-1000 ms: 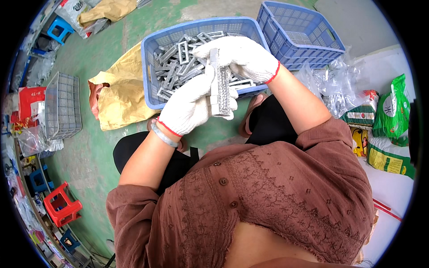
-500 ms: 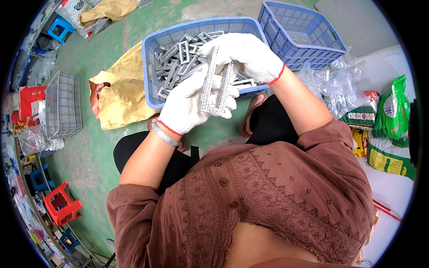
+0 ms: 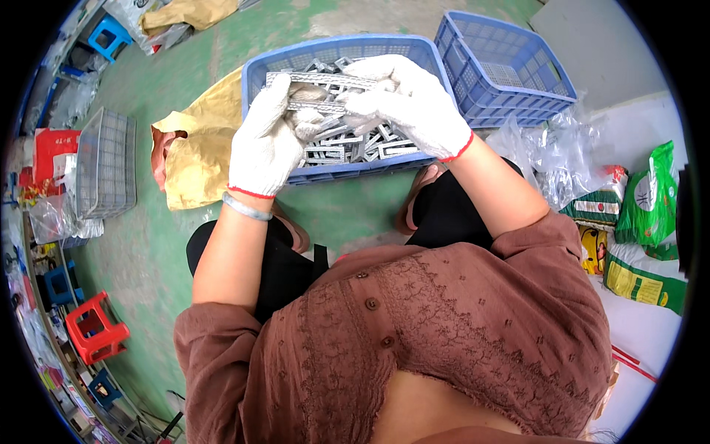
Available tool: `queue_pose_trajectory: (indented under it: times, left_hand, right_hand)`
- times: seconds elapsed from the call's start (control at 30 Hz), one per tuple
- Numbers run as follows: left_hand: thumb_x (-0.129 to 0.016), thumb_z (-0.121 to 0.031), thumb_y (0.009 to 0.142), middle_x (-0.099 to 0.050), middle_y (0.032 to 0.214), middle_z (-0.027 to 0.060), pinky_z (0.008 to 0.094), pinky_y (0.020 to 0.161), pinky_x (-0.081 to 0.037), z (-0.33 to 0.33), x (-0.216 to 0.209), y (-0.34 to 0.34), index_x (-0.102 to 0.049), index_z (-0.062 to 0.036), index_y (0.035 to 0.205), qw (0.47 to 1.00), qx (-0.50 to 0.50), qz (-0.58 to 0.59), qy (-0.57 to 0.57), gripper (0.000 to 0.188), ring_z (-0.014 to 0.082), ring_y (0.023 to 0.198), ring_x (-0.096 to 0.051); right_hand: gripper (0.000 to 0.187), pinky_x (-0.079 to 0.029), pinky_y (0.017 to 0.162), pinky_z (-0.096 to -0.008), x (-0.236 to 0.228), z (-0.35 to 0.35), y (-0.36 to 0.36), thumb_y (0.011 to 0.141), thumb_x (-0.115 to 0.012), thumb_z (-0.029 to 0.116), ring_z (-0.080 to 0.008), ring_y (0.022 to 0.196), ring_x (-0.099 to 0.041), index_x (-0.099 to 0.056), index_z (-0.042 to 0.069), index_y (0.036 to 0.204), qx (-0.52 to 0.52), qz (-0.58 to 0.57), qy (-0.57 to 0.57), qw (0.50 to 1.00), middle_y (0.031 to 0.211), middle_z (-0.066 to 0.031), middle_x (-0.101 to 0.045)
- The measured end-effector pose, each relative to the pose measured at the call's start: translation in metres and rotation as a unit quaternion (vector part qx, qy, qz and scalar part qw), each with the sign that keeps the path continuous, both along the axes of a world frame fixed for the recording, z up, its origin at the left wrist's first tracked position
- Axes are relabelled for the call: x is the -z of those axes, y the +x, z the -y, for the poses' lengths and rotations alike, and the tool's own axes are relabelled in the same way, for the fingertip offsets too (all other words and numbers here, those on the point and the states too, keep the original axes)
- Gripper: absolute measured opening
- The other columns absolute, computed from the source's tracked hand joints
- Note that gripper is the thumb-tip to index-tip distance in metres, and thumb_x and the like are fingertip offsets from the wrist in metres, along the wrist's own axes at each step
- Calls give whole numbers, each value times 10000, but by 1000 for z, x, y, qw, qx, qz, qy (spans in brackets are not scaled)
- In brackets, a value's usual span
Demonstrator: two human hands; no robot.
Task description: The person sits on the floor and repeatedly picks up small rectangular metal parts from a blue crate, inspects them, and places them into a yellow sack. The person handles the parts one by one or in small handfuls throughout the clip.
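Between my two hands I hold a grey rectangular metal frame (image 3: pixel 325 78), its long bars running left to right above a blue plastic basket (image 3: pixel 347 170). My left hand (image 3: pixel 266 144), in a white knit glove with a red cuff, grips the frame's left end, fingers reaching into its opening. The right end is held by my right hand (image 3: pixel 414 103), gloved the same way, and its fingers hide part of the bars. Beneath, a heap of similar grey metal frames (image 3: pixel 333 144) lies jumbled in the basket.
Right of the basket stands a blue crate (image 3: pixel 510 81), with clear plastic bags (image 3: pixel 558 163) and a green bag (image 3: pixel 647 200) nearby. Brown paper (image 3: pixel 200 148) lies at its left. Farther left are a grey crate (image 3: pixel 107 166) and a red stool (image 3: pixel 96 327).
The frame has turned from upright to lying left to right. My left hand has moved left and my right hand has shifted to the frame's other end.
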State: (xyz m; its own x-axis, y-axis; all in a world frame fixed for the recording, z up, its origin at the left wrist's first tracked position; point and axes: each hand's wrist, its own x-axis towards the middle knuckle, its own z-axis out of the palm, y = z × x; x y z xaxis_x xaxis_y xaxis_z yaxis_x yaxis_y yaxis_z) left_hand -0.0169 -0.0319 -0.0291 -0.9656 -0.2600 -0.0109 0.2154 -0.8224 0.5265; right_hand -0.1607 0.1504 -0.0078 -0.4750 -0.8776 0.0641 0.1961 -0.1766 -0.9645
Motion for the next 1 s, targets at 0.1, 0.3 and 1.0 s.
queue_pose_trajectory:
  times: [0.1,0.3,1.0]
  left_hand:
    - [-554,-210,1015,-659,1098,145,372,792,-581,0,-5,1,-594,-7,1204,997,-47,14,-53,280,212,955,-648]
    - [-542,-236,1024,-645,1013,92,290,710,-527,18,-3,3,-560,10,1292,989,-37,-22,-141,365,157,850,-622]
    - [-505,-255,1040,-686,1001,162,241,598,-472,2,-2,-4,-545,-35,1312,991,-30,-20,-129,352,142,736,-619]
  right_hand:
    - [409,-591,778,-310,1,1,9,934,-626,26,-172,925,-695,-490,-19,1317,-8,-37,-17,999,1053,-132,-688]
    - [503,-536,793,-253,-14,3,37,866,-744,72,-103,893,-655,-524,-2,1313,-32,-44,31,998,1046,-74,-683]
    - [336,-500,612,-371,-24,0,49,865,-686,420,-307,693,-643,-651,155,1069,5,-480,82,873,796,-74,-647]
